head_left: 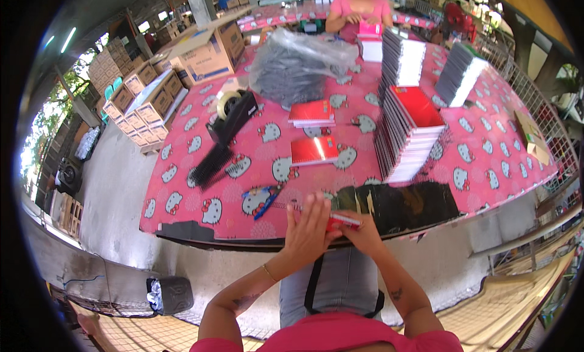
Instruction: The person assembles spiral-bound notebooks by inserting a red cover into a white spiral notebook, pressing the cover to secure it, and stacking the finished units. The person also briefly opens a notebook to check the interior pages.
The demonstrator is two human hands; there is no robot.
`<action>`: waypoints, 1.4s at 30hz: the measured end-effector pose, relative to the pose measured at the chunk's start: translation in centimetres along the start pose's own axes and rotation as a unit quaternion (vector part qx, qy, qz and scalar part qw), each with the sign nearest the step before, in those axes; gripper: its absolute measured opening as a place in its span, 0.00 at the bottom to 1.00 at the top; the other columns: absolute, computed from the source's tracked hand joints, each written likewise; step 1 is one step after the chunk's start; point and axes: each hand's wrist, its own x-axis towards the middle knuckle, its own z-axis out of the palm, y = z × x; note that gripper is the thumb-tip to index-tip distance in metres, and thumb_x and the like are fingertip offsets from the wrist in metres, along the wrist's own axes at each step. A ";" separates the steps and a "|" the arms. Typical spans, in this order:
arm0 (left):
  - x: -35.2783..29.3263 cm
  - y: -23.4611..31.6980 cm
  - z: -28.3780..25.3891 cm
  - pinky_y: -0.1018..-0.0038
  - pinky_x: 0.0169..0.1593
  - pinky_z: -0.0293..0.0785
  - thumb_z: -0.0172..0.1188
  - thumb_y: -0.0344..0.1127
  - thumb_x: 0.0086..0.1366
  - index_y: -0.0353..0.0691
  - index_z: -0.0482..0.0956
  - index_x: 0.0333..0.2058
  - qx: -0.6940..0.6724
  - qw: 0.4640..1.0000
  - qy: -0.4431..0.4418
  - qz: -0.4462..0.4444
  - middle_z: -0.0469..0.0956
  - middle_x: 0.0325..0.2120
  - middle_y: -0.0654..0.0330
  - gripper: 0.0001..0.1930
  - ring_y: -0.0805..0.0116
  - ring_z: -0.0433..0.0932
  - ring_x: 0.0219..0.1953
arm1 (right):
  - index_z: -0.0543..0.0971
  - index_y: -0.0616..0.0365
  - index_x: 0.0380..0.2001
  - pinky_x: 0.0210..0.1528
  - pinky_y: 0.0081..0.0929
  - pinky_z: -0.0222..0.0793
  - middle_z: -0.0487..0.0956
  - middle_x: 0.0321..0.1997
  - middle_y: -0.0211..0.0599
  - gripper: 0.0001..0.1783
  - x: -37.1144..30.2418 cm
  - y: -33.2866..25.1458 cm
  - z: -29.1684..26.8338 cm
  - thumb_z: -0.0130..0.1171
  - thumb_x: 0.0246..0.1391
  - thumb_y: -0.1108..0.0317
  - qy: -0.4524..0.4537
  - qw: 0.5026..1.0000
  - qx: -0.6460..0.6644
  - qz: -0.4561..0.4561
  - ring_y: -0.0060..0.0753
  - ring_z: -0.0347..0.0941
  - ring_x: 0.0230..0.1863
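Observation:
At the table's near edge, my right hand [363,231] grips a small red spiral notebook [342,220] by its right end. My left hand [308,226] lies with its fingers stretched out over the notebook's left part and hides it. Left of that hand, blue-handled pliers [266,201] rest on the table. Beyond my hands are a red notebook [314,151] and, farther back, a few more red notebooks [311,112]. On the right rises a tall stack of red notebooks [413,133].
A pink patterned cloth covers the table [274,169]. Black binding coils [213,165] lie by a tape dispenser [232,116]. Farther back are a plastic bag of dark coils [298,69], a cardboard box [210,51], other notebook stacks [459,74] and a co-worker [360,14] handling a pink notebook.

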 end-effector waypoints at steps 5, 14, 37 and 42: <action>-1.2 1.1 -0.1 0.34 0.67 0.40 0.51 0.55 0.69 0.33 0.66 0.64 -0.045 0.998 0.027 -0.020 0.63 0.66 0.47 0.34 0.50 0.58 0.70 | 0.81 0.63 0.51 0.48 0.22 0.74 0.85 0.44 0.40 0.18 -0.1 0.0 -0.5 0.63 0.56 0.76 -0.008 1.000 -0.011 0.016 0.21 0.78 0.43; 3.1 -4.0 -3.3 0.35 0.67 0.43 0.58 0.49 0.68 0.42 0.72 0.60 -0.122 0.986 -0.102 0.050 0.71 0.59 0.52 0.27 0.55 0.69 0.63 | 0.81 0.62 0.51 0.43 0.23 0.74 0.86 0.40 0.39 0.18 0.6 -0.5 -0.7 0.65 0.57 0.72 -0.026 0.999 -0.034 0.006 0.18 0.75 0.37; 0.1 0.2 1.0 0.36 0.68 0.42 0.47 0.67 0.65 0.29 0.62 0.65 -0.005 0.995 -0.010 0.103 0.60 0.67 0.42 0.45 0.44 0.56 0.71 | 0.80 0.63 0.45 0.39 0.31 0.74 0.83 0.31 0.44 0.16 1.1 1.1 -0.7 0.67 0.53 0.70 -0.015 0.997 -0.063 0.048 0.26 0.74 0.30; 3.1 -0.4 -1.0 0.35 0.68 0.40 0.46 0.67 0.66 0.29 0.61 0.65 -0.011 0.997 -0.035 0.074 0.58 0.67 0.40 0.46 0.42 0.54 0.71 | 0.80 0.65 0.42 0.38 0.34 0.73 0.82 0.31 0.49 0.14 1.1 0.4 -0.3 0.65 0.52 0.71 -0.043 0.996 -0.063 -0.034 0.37 0.76 0.29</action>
